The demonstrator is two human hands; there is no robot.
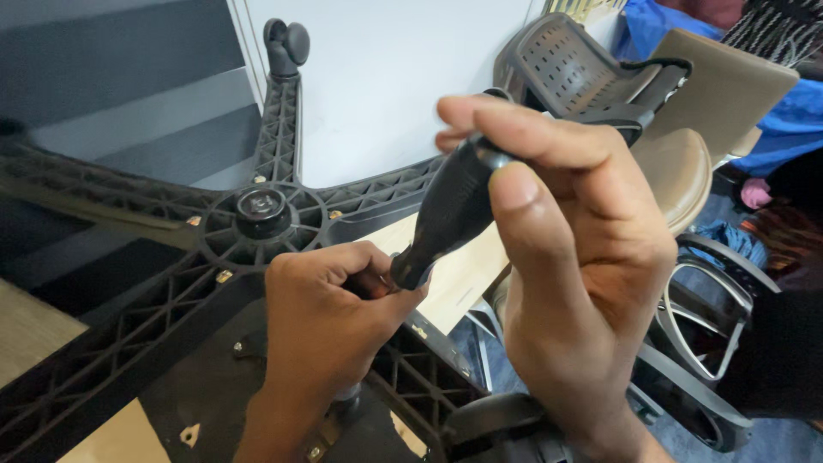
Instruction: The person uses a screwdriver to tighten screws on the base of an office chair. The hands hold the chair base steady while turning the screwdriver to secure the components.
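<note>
My right hand grips the black handle of a screwdriver, thumb and fingers wrapped around its top end. The handle slants down to the left, and its lower end meets my left hand. My left hand is closed around the tool's shaft or tip, which is hidden inside the fingers. Both hands hover over an upturned black office chair base with ribbed star-shaped legs and a round central hub. A black caster sits at the far end of one leg.
Several office chairs stand stacked at the right: a grey perforated chair back, a tan seat and grey armrests. A white wall panel is behind the base. Blue cloth lies at the top right.
</note>
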